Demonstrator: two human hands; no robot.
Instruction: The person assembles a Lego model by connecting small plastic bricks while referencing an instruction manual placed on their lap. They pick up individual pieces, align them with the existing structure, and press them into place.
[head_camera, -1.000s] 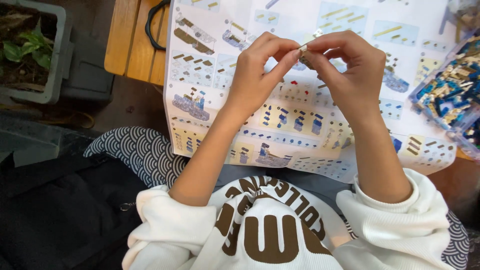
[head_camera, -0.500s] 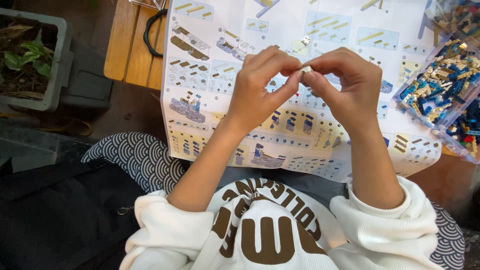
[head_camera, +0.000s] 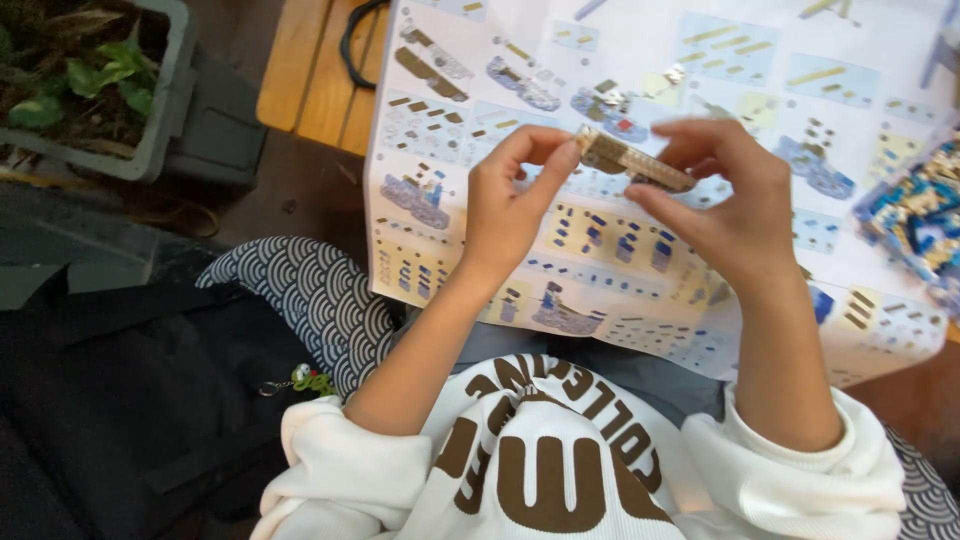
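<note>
Above the instruction sheet (head_camera: 500, 90), left hand (head_camera: 505, 205) and right hand (head_camera: 725, 215) pinch opposite ends of a tan brick strip (head_camera: 632, 160); long axis slants down toward the right; earlier hidden between closer fingers, now exposed.

Both hands up over a big instruction sheet (head_camera: 640, 190) spread on a wooden table (head_camera: 310, 75). Left hand (head_camera: 505, 210) pinches the left end of a tan brick strip (head_camera: 632, 160), thumb and forefinger on it; right hand (head_camera: 725, 205) grips the right end, fingers curled over the top. Strip is tilted, right end lower. Far right: tray of blue and yellow bricks (head_camera: 915, 215) (partly cut off). Far left: grey planter (head_camera: 95, 85) with green leaves. Near left: black bag (head_camera: 120, 410). White sweatshirt sleeves (head_camera: 800, 470) pushed up at the near edge.
</note>
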